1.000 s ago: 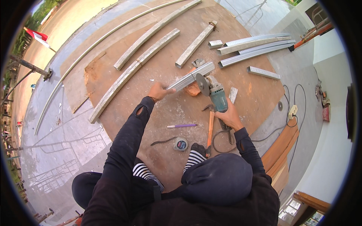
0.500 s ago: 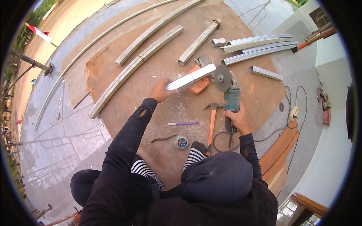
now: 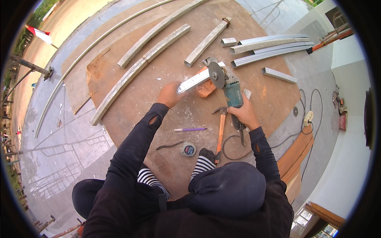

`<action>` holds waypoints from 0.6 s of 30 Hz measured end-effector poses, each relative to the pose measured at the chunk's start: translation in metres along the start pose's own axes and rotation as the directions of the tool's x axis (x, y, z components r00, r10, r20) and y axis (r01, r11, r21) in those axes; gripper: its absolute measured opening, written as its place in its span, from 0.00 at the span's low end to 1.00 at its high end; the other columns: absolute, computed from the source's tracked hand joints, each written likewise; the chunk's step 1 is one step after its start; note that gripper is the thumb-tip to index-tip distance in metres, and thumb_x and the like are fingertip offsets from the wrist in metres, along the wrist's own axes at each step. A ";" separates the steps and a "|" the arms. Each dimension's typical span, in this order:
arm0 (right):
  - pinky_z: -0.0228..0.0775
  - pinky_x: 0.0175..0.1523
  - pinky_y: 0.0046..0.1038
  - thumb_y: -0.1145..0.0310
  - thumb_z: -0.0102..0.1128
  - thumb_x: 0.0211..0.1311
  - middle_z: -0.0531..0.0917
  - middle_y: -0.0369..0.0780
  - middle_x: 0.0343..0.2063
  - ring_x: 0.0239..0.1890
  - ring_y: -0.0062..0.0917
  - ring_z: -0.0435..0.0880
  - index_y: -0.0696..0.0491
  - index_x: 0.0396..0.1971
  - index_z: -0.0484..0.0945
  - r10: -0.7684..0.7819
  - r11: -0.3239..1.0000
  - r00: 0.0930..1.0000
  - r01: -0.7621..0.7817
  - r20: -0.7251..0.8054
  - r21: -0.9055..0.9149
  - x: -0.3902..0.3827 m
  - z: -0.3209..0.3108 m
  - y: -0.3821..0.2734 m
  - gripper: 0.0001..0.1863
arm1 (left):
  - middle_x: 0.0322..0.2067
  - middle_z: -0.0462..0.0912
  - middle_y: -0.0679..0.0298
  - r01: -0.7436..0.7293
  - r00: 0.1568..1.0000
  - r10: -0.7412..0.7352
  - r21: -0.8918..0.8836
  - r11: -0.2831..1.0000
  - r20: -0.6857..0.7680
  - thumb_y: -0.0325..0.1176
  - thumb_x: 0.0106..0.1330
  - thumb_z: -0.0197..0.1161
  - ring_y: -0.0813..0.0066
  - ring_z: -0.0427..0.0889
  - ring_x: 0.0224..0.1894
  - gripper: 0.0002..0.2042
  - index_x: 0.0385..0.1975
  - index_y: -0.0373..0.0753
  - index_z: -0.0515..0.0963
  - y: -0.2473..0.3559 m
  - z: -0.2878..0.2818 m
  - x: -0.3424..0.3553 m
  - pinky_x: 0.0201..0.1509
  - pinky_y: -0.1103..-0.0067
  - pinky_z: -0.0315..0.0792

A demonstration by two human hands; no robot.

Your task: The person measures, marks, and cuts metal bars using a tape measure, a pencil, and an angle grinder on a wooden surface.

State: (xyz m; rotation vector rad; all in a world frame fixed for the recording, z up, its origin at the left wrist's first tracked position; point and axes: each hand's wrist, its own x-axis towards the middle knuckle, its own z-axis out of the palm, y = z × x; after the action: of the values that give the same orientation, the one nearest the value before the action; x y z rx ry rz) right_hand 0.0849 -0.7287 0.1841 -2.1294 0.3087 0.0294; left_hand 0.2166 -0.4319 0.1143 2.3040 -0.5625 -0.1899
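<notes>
My left hand [image 3: 170, 94] is closed around the near end of a silvery metal channel [image 3: 193, 81], held slanting up and to the right over a reddish broken brick [image 3: 205, 89]. In my right hand [image 3: 245, 114] is a teal angle grinder [image 3: 233, 95], gripped by its body. The grinder's dark disc [image 3: 216, 75] stands across the channel's far end; whether it touches or spins I cannot tell. A small pale piece [image 3: 247, 93] shows just right of the grinder. Closer to me lie a hammer [image 3: 221, 133], a purple pen [image 3: 190, 129] and a tape measure [image 3: 188, 149].
Several metal channels [image 3: 274, 51] are stacked at the far right, with a short one [image 3: 279, 75] nearer. Long greyish bars [image 3: 143, 71] lie at the far left. The grinder's cord runs right to a white socket block [image 3: 308, 118] beside wooden planks [image 3: 295, 152].
My right hand has raised the grinder left, tilting it, so its disc now overlaps the channel's far end. The left hand still grips the channel, whose visible length is shorter.
</notes>
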 end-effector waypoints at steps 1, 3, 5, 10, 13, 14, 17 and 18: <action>0.73 0.45 0.32 0.64 0.70 0.39 0.82 0.46 0.36 0.37 0.33 0.82 0.60 0.48 0.73 -0.004 1.000 1.000 0.004 0.014 -0.029 0.005 0.002 0.000 0.32 | 0.35 0.83 0.46 0.000 1.000 0.000 0.021 1.000 0.001 0.44 0.56 0.68 0.49 0.82 0.39 0.21 0.42 0.33 0.81 0.002 -0.001 0.000 0.44 0.64 0.74; 0.74 0.45 0.32 0.63 0.70 0.39 0.82 0.47 0.35 0.37 0.35 0.83 0.60 0.47 0.73 -0.010 0.999 0.999 0.012 0.035 -0.049 0.015 0.007 -0.005 0.32 | 0.34 0.83 0.46 -0.002 1.000 0.002 0.063 0.998 0.002 0.41 0.54 0.68 0.47 0.81 0.38 0.19 0.41 0.33 0.81 0.005 -0.002 0.001 0.44 0.63 0.74; 0.73 0.45 0.33 0.63 0.69 0.38 0.83 0.48 0.35 0.38 0.36 0.83 0.60 0.47 0.73 -0.024 0.998 0.999 0.027 0.049 -0.063 0.024 0.011 -0.006 0.32 | 0.33 0.82 0.46 -0.026 0.999 0.024 0.089 0.996 0.028 0.40 0.54 0.68 0.47 0.81 0.37 0.18 0.40 0.33 0.81 0.005 -0.004 0.002 0.43 0.63 0.74; 0.73 0.46 0.34 0.63 0.69 0.38 0.82 0.48 0.34 0.37 0.38 0.83 0.60 0.46 0.73 -0.051 0.992 0.997 0.058 0.066 -0.110 0.041 0.019 -0.007 0.31 | 0.31 0.81 0.47 -0.044 0.998 0.038 0.120 0.992 0.047 0.39 0.54 0.67 0.47 0.81 0.35 0.16 0.36 0.32 0.81 0.000 -0.005 0.004 0.41 0.63 0.73; 0.73 0.45 0.33 0.63 0.69 0.38 0.82 0.49 0.35 0.37 0.38 0.82 0.60 0.46 0.73 -0.094 0.990 0.994 0.099 0.054 -0.096 0.046 0.020 -0.006 0.31 | 0.31 0.81 0.47 -0.051 0.998 0.046 0.129 0.990 0.046 0.39 0.54 0.67 0.48 0.81 0.35 0.16 0.35 0.31 0.81 0.002 -0.004 0.006 0.40 0.63 0.73; 0.73 0.45 0.33 0.63 0.69 0.38 0.82 0.49 0.35 0.37 0.38 0.82 0.60 0.46 0.73 -0.088 0.992 0.994 0.093 0.061 -0.089 0.047 0.018 -0.006 0.32 | 0.31 0.81 0.47 -0.053 0.998 0.047 0.130 0.990 0.051 0.39 0.54 0.68 0.48 0.81 0.35 0.16 0.35 0.31 0.81 0.004 -0.004 0.007 0.40 0.63 0.73; 0.73 0.45 0.33 0.62 0.68 0.37 0.82 0.49 0.35 0.37 0.38 0.82 0.60 0.46 0.72 -0.077 0.991 0.993 0.085 0.085 -0.101 0.051 0.019 -0.010 0.32 | 0.31 0.82 0.47 -0.061 0.998 0.056 0.132 0.989 0.036 0.39 0.54 0.68 0.48 0.81 0.34 0.17 0.36 0.31 0.81 0.003 -0.003 0.006 0.40 0.63 0.74; 0.73 0.45 0.33 0.62 0.68 0.37 0.82 0.48 0.35 0.37 0.38 0.82 0.60 0.46 0.72 -0.074 0.990 0.994 0.084 0.086 -0.115 0.051 0.020 -0.010 0.32 | 0.31 0.82 0.47 -0.066 0.998 0.062 0.135 0.989 0.029 0.39 0.54 0.68 0.48 0.81 0.34 0.17 0.36 0.31 0.81 0.002 -0.003 0.005 0.40 0.63 0.74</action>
State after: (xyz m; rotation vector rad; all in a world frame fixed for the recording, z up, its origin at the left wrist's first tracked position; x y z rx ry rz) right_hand 0.1388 -0.7176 0.1742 -2.2502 0.1783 0.0904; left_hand 0.2218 -0.4335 0.1175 2.4144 -0.6797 -0.1534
